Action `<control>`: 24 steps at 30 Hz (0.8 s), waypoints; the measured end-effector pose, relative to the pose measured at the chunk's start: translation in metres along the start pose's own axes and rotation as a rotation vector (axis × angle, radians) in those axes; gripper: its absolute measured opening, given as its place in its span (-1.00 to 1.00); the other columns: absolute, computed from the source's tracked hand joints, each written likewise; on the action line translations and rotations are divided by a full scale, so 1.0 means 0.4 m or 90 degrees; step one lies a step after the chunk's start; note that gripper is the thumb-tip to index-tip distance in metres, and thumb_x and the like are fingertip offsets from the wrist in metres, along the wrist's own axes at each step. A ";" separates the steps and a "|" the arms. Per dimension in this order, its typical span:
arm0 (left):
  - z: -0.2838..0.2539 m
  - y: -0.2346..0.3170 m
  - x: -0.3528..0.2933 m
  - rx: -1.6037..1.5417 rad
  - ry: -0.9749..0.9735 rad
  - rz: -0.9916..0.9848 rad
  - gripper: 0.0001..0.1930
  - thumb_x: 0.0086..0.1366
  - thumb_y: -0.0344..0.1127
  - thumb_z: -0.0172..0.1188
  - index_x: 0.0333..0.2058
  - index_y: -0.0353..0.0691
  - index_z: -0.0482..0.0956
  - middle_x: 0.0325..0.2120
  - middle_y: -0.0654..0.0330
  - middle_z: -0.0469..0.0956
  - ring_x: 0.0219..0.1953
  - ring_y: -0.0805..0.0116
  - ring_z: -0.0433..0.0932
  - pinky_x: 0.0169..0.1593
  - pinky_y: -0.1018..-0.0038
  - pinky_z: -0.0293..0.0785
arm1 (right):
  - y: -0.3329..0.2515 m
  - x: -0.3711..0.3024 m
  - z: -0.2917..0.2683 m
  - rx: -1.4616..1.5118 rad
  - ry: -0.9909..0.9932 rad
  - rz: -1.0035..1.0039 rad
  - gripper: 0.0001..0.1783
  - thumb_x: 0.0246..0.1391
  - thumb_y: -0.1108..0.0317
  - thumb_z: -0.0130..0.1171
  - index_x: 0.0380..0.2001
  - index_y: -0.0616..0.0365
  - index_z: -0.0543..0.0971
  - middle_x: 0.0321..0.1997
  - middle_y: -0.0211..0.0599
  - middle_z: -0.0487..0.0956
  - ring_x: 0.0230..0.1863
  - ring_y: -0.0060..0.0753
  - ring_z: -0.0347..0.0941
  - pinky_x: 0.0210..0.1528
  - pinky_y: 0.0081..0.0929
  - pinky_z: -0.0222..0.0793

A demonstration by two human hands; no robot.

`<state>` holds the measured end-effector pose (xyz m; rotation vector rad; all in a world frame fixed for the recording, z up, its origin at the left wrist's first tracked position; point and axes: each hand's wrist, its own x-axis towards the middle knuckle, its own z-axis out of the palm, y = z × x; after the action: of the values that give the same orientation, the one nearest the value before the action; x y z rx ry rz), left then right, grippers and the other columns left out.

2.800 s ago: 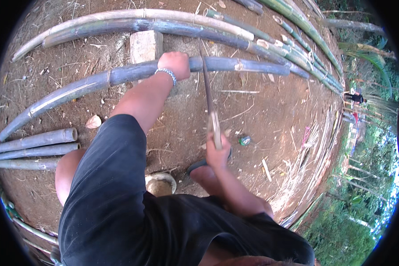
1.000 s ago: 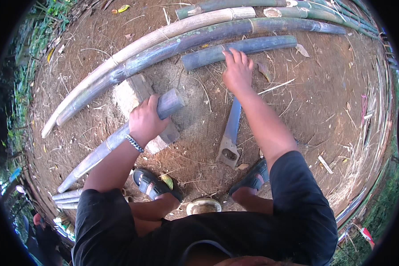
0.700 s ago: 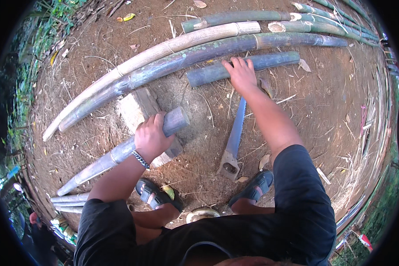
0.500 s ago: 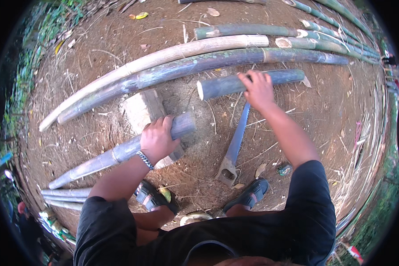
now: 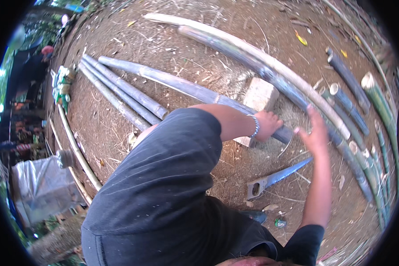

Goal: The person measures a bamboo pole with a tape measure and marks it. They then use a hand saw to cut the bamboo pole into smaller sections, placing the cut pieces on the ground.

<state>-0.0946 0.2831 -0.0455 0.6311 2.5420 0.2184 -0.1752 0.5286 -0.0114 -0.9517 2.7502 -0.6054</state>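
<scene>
My left hand (image 5: 267,125), with a bracelet on the wrist, is closed over a grey bamboo pole (image 5: 181,84) near its cut end. That pole lies across a pale wooden block (image 5: 260,94), and its far end stretches to the left. My right hand (image 5: 315,135) is raised just past the cut end, its fingers apart and nothing in them. A handsaw (image 5: 279,176) rests on the dirt below both hands, its blade pointing toward my right forearm. Behind the right hand run a long dark bamboo pole (image 5: 239,59) and a pale one (image 5: 252,52), side by side.
Three thinner bamboo poles (image 5: 119,88) lie together at left. More cut bamboo (image 5: 351,106) and a thick green pole (image 5: 381,102) lie at right. A plastic-covered stack (image 5: 44,181) stands at the left edge. A small green object (image 5: 279,222) is near my feet.
The view has swung left. My right hand has let go of the short dark bamboo piece and moved toward the left hand's pole. The left hand keeps its hold.
</scene>
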 end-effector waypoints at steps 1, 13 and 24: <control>0.005 -0.019 -0.018 0.025 -0.003 0.016 -0.26 0.09 -0.01 0.44 0.19 -0.21 0.39 0.02 0.00 0.57 0.11 0.09 0.58 0.17 0.18 0.51 | -0.075 -0.026 0.046 -0.017 -0.086 0.041 0.11 -0.21 0.16 0.61 0.44 -0.07 0.27 0.50 -0.13 0.28 0.50 0.00 0.19 0.49 -0.08 0.16; 0.155 -0.330 -0.609 -0.589 0.396 -0.348 -0.20 0.18 0.08 0.42 0.28 -0.26 0.42 0.05 -0.15 0.61 0.08 0.06 0.64 0.16 0.28 0.54 | -0.198 -0.138 0.153 -0.283 -0.157 0.166 -0.08 -0.29 0.33 0.55 0.27 0.04 0.43 0.22 -0.12 0.50 0.30 -0.01 0.37 0.35 -0.04 0.28; 0.413 -0.343 -0.709 -1.425 0.695 -0.608 -0.04 0.18 0.20 0.42 0.25 -0.47 0.24 0.29 -0.24 0.30 0.28 -0.10 0.40 0.27 -0.24 0.31 | -0.469 -0.399 0.167 -0.249 -0.243 0.148 -0.13 -0.35 0.25 0.58 0.12 0.14 0.43 0.16 -0.03 0.44 0.30 0.09 0.29 0.37 0.00 0.22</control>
<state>0.1525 0.0331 -0.1001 -1.7075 1.1258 2.6313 0.0726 0.4727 0.0125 -0.7033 2.6096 0.1477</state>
